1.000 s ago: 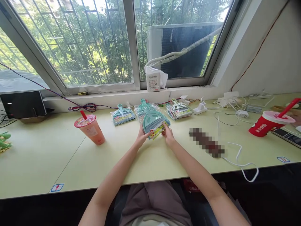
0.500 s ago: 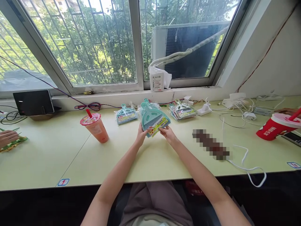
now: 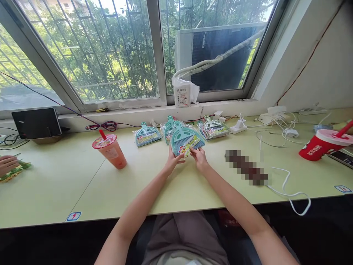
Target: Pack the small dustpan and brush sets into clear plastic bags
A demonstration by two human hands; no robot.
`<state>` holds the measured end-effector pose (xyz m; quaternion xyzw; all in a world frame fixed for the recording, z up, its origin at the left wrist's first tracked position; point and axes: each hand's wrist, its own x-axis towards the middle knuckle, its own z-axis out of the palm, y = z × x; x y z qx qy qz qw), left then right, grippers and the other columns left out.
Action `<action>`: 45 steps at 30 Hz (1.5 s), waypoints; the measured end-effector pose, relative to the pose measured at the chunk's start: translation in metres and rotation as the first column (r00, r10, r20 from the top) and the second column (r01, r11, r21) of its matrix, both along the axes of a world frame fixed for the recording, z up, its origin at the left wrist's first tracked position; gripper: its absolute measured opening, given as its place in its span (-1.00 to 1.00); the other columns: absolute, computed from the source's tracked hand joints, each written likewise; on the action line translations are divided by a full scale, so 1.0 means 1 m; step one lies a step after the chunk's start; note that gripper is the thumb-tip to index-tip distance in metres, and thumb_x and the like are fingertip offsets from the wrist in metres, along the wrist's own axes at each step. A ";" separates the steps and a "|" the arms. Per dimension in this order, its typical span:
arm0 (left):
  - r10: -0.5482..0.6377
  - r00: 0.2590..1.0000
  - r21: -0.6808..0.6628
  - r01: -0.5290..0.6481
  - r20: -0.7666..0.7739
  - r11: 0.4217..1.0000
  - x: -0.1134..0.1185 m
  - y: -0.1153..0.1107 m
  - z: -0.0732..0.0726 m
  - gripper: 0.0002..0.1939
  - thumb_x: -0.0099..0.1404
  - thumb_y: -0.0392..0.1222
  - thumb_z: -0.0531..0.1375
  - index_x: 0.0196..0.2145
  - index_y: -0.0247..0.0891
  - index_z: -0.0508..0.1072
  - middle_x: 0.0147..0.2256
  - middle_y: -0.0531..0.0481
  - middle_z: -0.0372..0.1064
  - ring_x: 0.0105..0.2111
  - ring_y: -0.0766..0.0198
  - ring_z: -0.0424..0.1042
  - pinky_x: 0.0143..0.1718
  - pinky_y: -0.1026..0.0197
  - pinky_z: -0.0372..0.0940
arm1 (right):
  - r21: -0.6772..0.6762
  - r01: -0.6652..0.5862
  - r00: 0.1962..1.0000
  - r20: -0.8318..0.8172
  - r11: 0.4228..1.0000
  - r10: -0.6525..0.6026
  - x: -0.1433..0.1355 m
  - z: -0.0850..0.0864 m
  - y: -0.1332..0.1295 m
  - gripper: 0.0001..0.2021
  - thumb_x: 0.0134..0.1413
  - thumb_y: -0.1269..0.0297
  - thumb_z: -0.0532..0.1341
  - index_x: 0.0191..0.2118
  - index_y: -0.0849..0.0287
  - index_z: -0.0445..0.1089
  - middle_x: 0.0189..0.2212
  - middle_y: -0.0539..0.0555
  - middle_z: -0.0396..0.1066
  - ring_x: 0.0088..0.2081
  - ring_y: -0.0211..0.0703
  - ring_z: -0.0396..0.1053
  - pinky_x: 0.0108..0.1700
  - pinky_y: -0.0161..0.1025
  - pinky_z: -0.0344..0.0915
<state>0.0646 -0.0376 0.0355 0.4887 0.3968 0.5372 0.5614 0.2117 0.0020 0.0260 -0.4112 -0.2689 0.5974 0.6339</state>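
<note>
A teal mini dustpan and brush set (image 3: 185,139) with a yellow-and-red label is held up above the table, tilted towards me. My left hand (image 3: 174,162) grips its lower left edge, and my right hand (image 3: 199,157) pinches the lower right by the label. Just behind it, partly hidden, lies another teal dustpan set (image 3: 168,128) in clear wrapping. To the left rests a wrapped dustpan set (image 3: 147,134). On the right is a stack of dustpan sets (image 3: 213,128) with a pale green one on top.
An orange drink cup (image 3: 110,151) with a red straw stands left, and a red cup (image 3: 320,147) right. A tablet (image 3: 37,123) leans near the window. White cables and a power strip (image 3: 238,126) lie at the back right. Another person's hand (image 3: 8,165) is at far left.
The held dustpan set has moved slightly right and towards me, showing more of the teal set behind it. Both my hands have moved with it. The hand at far right has left view.
</note>
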 end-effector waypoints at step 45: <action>0.231 0.972 0.104 -0.235 0.045 0.966 -0.007 0.007 -0.008 0.06 0.04 0.07 0.35 0.31 -0.06 -0.21 -0.06 -0.17 0.42 -0.34 0.23 0.49 -0.38 0.23 0.39 | -0.112 -0.070 0.993 -0.101 0.991 0.058 -0.008 -0.001 -0.013 -0.76 -0.25 0.49 0.34 -0.37 0.13 0.38 -0.43 -0.06 0.53 -0.49 -0.31 0.45 -0.46 -0.42 0.40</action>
